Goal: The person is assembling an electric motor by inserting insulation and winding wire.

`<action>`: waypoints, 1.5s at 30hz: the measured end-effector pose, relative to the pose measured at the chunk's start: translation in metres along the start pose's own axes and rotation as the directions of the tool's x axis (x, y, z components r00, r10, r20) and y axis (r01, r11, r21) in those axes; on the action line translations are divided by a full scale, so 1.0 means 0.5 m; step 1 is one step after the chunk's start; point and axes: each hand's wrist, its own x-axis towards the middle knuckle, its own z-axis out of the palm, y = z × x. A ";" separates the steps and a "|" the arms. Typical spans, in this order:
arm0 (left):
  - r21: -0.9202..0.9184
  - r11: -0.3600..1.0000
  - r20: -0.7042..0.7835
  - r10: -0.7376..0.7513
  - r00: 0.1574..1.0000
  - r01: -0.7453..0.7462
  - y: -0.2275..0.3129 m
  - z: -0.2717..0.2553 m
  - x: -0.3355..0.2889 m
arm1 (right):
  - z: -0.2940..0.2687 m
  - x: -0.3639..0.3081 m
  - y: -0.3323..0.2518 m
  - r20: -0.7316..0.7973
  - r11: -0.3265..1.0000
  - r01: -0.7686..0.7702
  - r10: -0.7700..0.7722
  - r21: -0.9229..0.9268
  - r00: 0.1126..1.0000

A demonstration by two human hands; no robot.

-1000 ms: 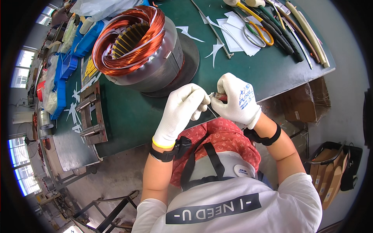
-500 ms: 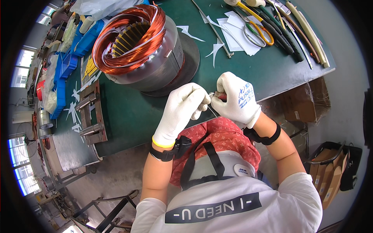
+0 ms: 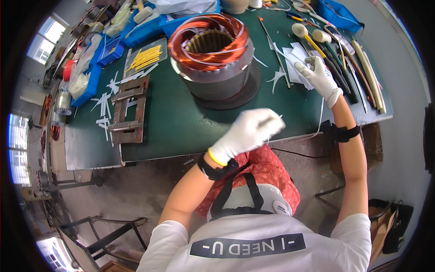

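My left hand (image 3: pixel 251 130), in a white glove, is closed in front of the table edge with its fingertips pinched. A thin white cord (image 3: pixel 321 119) loops over the edge towards it, and a pale end pokes out at its fingers. My right hand (image 3: pixel 319 77), gloved too, reaches over the white paper sheets (image 3: pixel 295 56) at the right. Its thumb and forefinger are apart, and what lies under the palm is hidden. A stator with copper windings (image 3: pixel 210 56) stands on a dark round base (image 3: pixel 240 96) beyond my left hand.
Mallets (image 3: pixel 301 31), dark rods (image 3: pixel 337 75) and pale tubes (image 3: pixel 369 77) lie at the right. Left are a metal fixture (image 3: pixel 129 111), white strips (image 3: pixel 105 106), yellow sticks (image 3: pixel 147 57) and blue bins (image 3: pixel 110 53). A cardboard box (image 3: pixel 369 140) stands below the right edge.
My hands have parted: the right moved far right onto the papers, the left slightly right and down. The view has shifted, showing more of the far table. A longer cord shows now.
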 end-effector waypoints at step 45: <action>0.974 -0.199 0.221 0.740 0.635 -0.106 0.241 -0.080 -0.070 | 0.028 -0.254 -0.413 -0.275 0.564 0.435 -0.348 0.702 0.896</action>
